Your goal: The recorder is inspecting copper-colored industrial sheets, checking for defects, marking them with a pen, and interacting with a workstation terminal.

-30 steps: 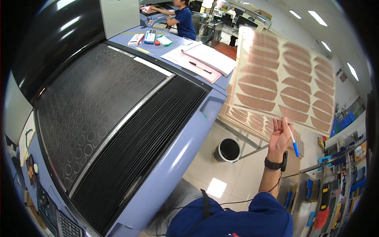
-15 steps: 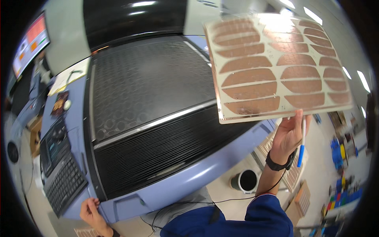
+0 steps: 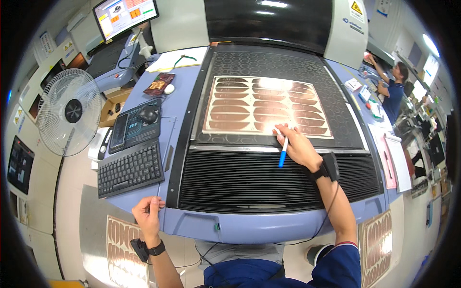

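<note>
A circuit board panel (image 3: 281, 100) with rows of copper-coloured curved shapes lies on the dark, ring-patterned machine bed (image 3: 199, 126). My right hand (image 3: 302, 148) is at the panel's near edge, its fingertips over the border. A white marker with a blue cap (image 3: 283, 156) is tucked between its fingers, cap toward me. At the machine's front left corner, near the keyboard (image 3: 130, 169), my left hand (image 3: 148, 211) is closed with its fingers curled; nothing shows in it. Both wrists wear black bands.
Black bellows (image 3: 249, 180) cross the machine front. Left stand a mouse (image 3: 148, 114), a monitor (image 3: 126, 17) and a fan (image 3: 72, 111). Similar panels (image 3: 126, 249) rest low on both sides. A notepad (image 3: 397, 158) is at right; a co-worker (image 3: 394, 93) stands farther back.
The panel, which my right hand held up tilted at the right, is now down flat on the machine bed. The marker stays in that hand. My left hand remains by the machine's corner.
</note>
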Motion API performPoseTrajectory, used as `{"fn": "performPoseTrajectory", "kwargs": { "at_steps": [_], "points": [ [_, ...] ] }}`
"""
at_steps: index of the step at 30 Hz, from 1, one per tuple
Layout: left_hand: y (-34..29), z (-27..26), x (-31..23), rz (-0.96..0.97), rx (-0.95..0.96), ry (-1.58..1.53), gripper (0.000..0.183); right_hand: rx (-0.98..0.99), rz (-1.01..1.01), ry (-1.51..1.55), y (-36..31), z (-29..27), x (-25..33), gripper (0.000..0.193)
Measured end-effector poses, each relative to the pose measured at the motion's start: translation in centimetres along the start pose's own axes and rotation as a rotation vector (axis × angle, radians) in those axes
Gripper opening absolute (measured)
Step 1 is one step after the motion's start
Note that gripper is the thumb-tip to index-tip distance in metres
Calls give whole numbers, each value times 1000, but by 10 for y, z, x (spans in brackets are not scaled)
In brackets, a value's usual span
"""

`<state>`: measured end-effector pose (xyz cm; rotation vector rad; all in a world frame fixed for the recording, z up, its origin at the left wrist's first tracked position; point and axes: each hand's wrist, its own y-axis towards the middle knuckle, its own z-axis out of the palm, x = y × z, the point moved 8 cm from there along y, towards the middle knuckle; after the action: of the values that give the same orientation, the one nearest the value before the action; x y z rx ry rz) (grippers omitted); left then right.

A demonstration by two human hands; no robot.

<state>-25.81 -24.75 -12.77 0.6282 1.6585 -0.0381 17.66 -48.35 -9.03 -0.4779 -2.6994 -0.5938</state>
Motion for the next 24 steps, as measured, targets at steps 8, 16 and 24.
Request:
{"fn": "performPoseTrajectory", "kwargs": {
  "at_steps": [8,16,24],
  "points": [
    [-1,-10,0,7,-60,-21,19,143,9,-62,-26,-3,55,49],
    [19,-56,-25,90,-386,431,20,161,-45,-76,-23,0,57,56],
    [41,-69,-37,315,-364,1168,25,233,18,-35,-28,-3,55,60]
  ]
}}
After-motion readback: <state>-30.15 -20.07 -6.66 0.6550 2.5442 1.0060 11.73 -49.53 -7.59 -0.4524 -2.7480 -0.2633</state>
